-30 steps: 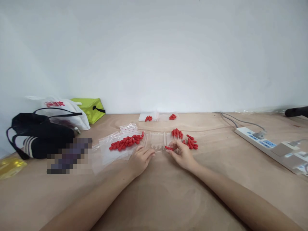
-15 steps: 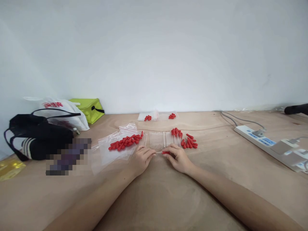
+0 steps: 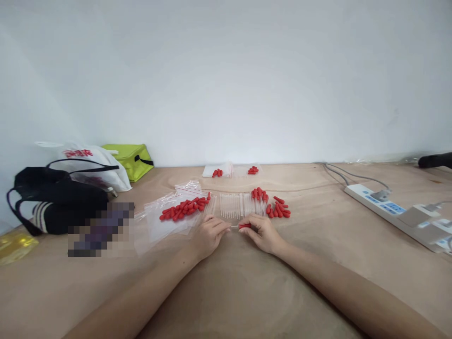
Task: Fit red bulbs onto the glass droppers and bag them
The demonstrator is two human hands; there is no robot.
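My left hand [image 3: 209, 236] pinches one end of a thin clear dropper tube [image 3: 235, 226]. Closed around a red rubber bulb [image 3: 244, 226] are the fingers of my right hand [image 3: 264, 235]. Tube and bulb lie in line and seem to meet, though the joint is too small to make out. Just beyond my hands is a row of clear dropper tubes [image 3: 231, 205]; at its right end several droppers carry red bulbs [image 3: 259, 194]. Loose red bulbs [image 3: 278, 210] lie to the right, and a larger pile of red bulbs [image 3: 183, 209] rests on plastic bags to the left.
Zip bags [image 3: 155, 226] spread under the left pile. Farther back, bagged red bulbs [image 3: 253, 170] lie near the wall. A black bag [image 3: 67, 202], a white plastic bag [image 3: 116, 174] and a green box-shaped bag [image 3: 130, 160] stand left. A power strip [image 3: 374, 200] with cords lies right.
My left hand has shifted very slightly to the right. Both hands keep their grips, with slightly more of the red bulb showing between them.
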